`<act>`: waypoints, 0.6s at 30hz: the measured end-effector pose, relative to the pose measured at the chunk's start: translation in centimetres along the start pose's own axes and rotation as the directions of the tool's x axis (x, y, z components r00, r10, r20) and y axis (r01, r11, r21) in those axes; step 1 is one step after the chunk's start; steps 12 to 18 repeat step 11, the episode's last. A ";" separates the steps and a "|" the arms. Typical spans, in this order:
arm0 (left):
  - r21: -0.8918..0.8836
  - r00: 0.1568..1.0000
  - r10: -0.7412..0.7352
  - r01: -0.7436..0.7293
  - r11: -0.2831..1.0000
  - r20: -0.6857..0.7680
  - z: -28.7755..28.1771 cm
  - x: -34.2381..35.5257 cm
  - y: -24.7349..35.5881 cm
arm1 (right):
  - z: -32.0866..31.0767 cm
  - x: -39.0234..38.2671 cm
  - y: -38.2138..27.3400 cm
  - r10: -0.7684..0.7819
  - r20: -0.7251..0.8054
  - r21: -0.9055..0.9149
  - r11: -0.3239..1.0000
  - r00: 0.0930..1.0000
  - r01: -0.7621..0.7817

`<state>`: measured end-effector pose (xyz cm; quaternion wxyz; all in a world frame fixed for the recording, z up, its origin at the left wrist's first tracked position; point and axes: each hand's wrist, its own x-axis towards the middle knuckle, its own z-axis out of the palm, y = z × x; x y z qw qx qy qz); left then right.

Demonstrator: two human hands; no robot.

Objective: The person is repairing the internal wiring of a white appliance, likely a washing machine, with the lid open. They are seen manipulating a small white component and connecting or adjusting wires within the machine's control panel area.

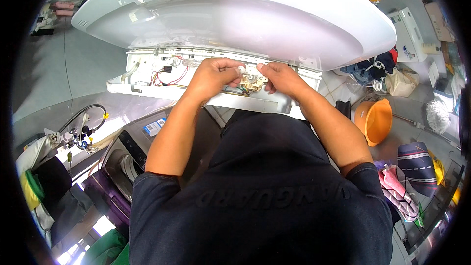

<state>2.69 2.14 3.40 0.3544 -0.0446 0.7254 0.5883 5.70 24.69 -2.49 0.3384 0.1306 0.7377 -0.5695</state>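
In front of me lies the long narrow white housing (pixel 191 97) of an appliance, its inside exposed. A small beige mechanism with gears or contacts (pixel 251 80) sits in it between my hands. My left hand (pixel 216 77) pinches a small white round plastic piece (pixel 241 69) beside the mechanism's upper left. From the other side, my right hand (pixel 282 77) has its thumb and curled fingers at the mechanism's right edge, apparently gripping it. The fingertips partly cover the contact there. Red and dark wires (pixel 171 76) run through the housing's left part.
A large glossy white curved cover (pixel 235 14) rises just beyond the housing. An orange bucket (pixel 377 121) stands to the right, near piled clothes (pixel 373 71). At left are a hose (pixel 81 113) and a grey appliance with a round opening (pixel 120 162).
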 end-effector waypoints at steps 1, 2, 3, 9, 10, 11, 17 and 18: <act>0.004 1.000 0.009 -0.009 1.000 0.003 0.1 0.0 0.0 | 0.0 0.0 0.0 0.007 0.001 0.000 1.000 1.000 -0.007; 0.008 1.000 0.017 -0.017 1.000 0.006 0.1 0.0 0.0 | 0.0 0.0 -0.1 0.007 0.001 -0.006 1.000 1.000 -0.007; 0.012 1.000 0.026 -0.026 1.000 0.009 0.2 0.0 0.0 | 0.0 -0.1 -0.2 0.007 0.001 -0.011 1.000 1.000 -0.007; 0.054 0.994 0.111 -0.112 0.992 0.017 0.2 0.4 -0.9 | -0.1 -0.1 -0.1 0.008 0.005 -0.012 1.000 1.000 -0.008; 0.071 0.994 0.111 -0.112 0.991 0.017 0.2 0.4 -0.8 | 0.0 0.0 0.0 0.008 0.005 -0.008 1.000 1.000 -0.008; 0.089 0.994 0.110 -0.111 0.990 0.017 0.2 0.3 -0.7 | 0.0 0.0 0.0 0.009 0.005 -0.008 1.000 1.000 -0.009; 0.089 0.994 0.110 -0.111 0.990 0.017 0.2 0.3 -0.7 | 0.0 0.0 0.0 0.009 0.005 -0.008 1.000 1.000 -0.009; 0.089 0.994 0.110 -0.111 0.990 0.017 0.2 0.3 -0.7 | 0.0 0.0 0.0 0.009 0.005 -0.008 1.000 1.000 -0.009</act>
